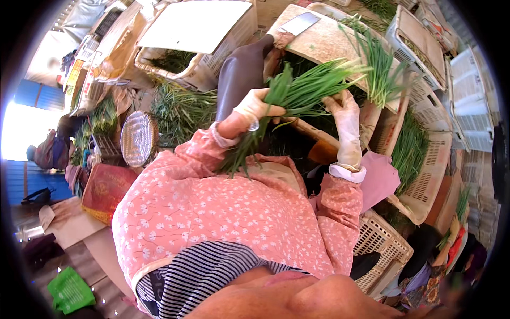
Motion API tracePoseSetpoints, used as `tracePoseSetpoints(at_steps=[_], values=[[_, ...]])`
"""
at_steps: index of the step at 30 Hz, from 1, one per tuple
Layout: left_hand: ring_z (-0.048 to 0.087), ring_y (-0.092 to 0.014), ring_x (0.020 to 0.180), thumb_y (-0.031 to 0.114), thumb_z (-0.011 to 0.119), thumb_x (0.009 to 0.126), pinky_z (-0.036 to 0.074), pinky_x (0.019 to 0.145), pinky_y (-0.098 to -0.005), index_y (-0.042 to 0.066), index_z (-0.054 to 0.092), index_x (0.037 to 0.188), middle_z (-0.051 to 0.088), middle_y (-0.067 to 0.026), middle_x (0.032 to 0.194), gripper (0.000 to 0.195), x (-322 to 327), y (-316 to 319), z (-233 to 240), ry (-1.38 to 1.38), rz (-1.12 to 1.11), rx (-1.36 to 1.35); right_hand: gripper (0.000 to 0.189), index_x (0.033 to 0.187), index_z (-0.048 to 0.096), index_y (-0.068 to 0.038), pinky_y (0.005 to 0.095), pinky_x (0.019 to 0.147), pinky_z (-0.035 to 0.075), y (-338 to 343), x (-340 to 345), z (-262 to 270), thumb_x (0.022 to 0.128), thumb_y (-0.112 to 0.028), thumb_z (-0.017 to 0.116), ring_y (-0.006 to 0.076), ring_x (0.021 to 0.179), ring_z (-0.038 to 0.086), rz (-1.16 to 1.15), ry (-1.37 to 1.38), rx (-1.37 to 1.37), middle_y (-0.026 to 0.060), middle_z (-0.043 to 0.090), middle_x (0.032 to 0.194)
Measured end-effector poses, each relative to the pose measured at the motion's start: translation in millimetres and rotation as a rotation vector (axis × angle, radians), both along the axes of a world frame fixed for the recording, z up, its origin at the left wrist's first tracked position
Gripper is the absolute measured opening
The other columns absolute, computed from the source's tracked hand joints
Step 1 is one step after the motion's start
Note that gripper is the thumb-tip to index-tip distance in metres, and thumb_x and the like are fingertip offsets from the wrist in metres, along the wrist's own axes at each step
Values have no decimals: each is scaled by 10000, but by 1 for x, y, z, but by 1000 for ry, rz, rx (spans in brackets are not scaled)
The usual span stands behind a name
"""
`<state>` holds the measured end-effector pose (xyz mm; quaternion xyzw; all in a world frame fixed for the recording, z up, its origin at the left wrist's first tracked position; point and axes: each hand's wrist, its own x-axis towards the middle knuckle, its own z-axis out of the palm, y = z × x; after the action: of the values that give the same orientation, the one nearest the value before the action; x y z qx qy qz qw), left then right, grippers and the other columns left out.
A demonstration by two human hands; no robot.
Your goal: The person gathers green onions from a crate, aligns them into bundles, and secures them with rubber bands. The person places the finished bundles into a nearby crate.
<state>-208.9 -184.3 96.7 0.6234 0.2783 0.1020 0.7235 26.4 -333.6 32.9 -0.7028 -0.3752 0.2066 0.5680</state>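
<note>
A bunch of long green leafy stalks, seemingly garlic chives (306,89), lies across both hands, its pale ends pointing right. My left hand (261,104), in a pale thin glove, is closed around the leafy side, with leaf tips hanging below it. At the pale-end side, my right hand (340,105), also gloved, has its fingers bent against the lower stalks; whether it grips any is unclear. Just beyond, a worn board (318,40) carries a flat metal blade or plate (299,24) and another bunch of green stalks (376,65).
Plastic crates stand around, one holding green stalks (408,147) at the right. Loose greens (179,111) are heaped at the left beside a round woven basket (138,137). A white panel (195,24) covers part of a crate. Part of another person (430,279) shows at lower right.
</note>
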Motion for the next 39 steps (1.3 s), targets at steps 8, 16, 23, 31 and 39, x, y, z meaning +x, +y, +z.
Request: tracePoseSetpoints(at_steps=[8,16,23,31,39], values=[[628,-103,671,-12,755,822,479,609,-242,-8,701,1053,704,-41,822,237,4,-6,10,-134,99,-67,215,1117,753,-55,182,496,382,-67,100,-18,986,-193,653,53,544,504,-620,415,267,-25,632,717],[624,-153,578,12,747,844,433,482,-240,14,681,981,670,-64,750,152,20,2,-15,-275,136,-220,841,1564,346,-75,281,683,556,-16,19,1,851,-91,792,132,781,685,77,115,-47,176,504,1512],[608,-144,560,54,742,851,426,471,-228,16,680,979,672,-83,737,146,21,-3,3,-251,155,-243,411,1233,725,-108,218,620,481,-26,51,-22,844,20,698,68,648,578,-80,68,-168,27,729,907],[598,-140,539,48,767,821,411,459,-241,11,708,979,697,-83,761,173,14,7,-16,-103,19,-244,477,1291,671,-46,200,755,500,-38,34,27,863,-187,829,62,849,589,-131,108,430,16,703,1030],[685,-196,643,6,738,841,501,544,-278,-38,690,1066,720,-118,858,234,24,-6,-15,-23,100,-193,245,1084,758,-30,212,399,176,-44,41,18,966,-240,714,-2,447,319,39,662,116,-115,475,590]])
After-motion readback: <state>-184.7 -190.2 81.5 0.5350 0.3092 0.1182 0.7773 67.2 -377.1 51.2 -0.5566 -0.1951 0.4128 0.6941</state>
